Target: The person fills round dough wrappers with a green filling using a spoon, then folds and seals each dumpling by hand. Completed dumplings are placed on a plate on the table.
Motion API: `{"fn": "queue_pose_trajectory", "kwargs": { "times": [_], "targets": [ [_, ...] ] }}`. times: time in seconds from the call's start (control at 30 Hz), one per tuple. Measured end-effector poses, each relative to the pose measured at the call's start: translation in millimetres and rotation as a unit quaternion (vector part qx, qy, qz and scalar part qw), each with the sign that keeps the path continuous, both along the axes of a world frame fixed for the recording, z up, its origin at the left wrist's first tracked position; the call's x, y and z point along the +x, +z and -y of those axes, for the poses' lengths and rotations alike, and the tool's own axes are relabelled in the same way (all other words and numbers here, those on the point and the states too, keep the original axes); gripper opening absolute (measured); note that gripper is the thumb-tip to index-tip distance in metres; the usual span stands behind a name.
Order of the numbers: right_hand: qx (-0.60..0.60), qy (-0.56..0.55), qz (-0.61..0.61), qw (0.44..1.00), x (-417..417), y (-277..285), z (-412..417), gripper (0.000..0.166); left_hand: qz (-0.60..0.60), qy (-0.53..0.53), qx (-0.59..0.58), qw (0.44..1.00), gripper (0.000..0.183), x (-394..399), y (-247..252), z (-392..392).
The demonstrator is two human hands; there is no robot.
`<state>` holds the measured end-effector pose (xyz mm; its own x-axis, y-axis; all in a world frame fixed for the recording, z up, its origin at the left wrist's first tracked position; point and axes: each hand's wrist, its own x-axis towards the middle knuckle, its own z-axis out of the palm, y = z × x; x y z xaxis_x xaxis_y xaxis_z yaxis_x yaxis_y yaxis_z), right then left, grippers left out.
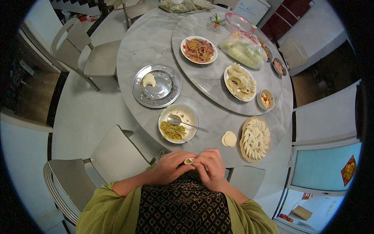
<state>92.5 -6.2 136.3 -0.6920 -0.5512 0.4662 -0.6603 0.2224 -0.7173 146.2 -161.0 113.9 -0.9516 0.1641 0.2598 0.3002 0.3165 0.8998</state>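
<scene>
Between my fingertips is a partly folded dumpling, its greenish filling showing through the opening. My left hand grips it from the left, and my right hand pinches its right side. Just beyond them stands an enamel bowl with green filling and a metal spoon resting inside. A small stack of round dough wrappers lies on the table to the right. Beside it, a round tray carries many folded dumplings. One dumpling sits on a steel plate.
On the marble table, a raised turntable bears a plate of sliced onions, a plate of cooked dumplings, a sauce bowl and a plastic bag. Chairs surround the table.
</scene>
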Motion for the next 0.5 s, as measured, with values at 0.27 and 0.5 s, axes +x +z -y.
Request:
{"fn": "queue_pose_trajectory", "kwargs": {
  "times": [0.27, 0.5],
  "targets": [
    [0.025, 0.029, -0.037, 0.999, -5.2, -3.5, -1.6, 0.020, 0.034, -0.016, 0.002, 0.999, 0.027, -0.2, -3.0, 2.0],
    [-0.014, 0.007, -0.021, 1.000, -3.2, -5.2, -1.0, 0.017, 0.096, -0.031, 0.086, 0.991, 0.030, -0.8, 0.2, -2.0]
  ]
}}
